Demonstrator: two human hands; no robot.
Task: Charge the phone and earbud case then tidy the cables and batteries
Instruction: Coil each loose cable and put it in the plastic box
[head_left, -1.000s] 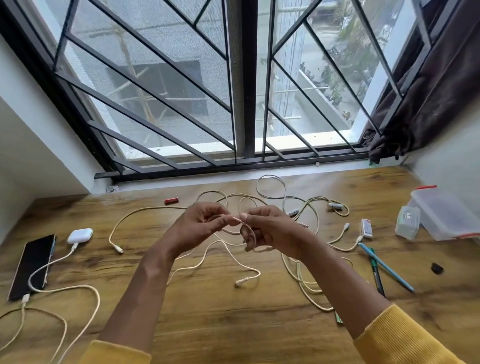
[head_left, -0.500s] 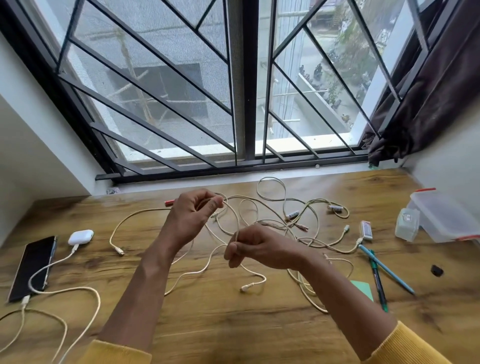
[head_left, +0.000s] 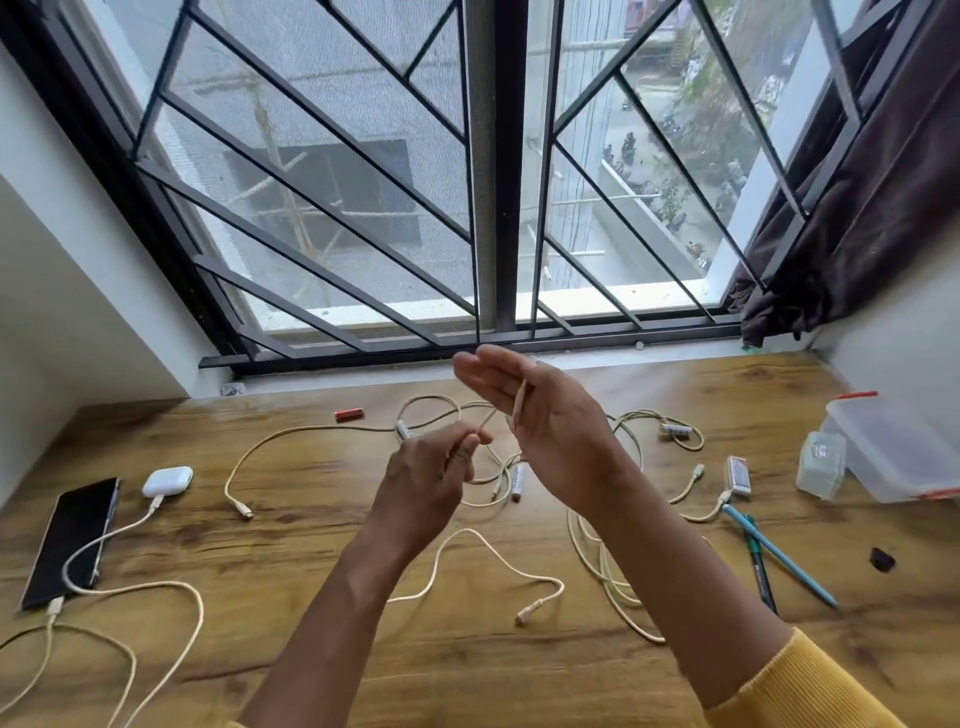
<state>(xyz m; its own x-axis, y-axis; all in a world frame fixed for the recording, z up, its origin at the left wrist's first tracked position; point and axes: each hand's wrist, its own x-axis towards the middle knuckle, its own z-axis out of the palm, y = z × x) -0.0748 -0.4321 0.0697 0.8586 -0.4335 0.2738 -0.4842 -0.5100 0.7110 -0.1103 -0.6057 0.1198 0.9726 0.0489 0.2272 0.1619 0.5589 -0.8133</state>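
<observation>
Nearest, a loose cable end lies on the desk between the forearms, plug toward the right; from there the cable climbs away toward the left hand, whose curled fingers pinch it; a short taut run slants up and right from that pinch to the right hand, raised higher and farther, fingers straight and together, palm turned left, the strand crossing the palm; so the run's long axis goes from low-left to high-right, and I judge a wrap round that flat hand comes next, left feeding; farther, the tangle waits; far left, the phone and case sit plugged in.
</observation>
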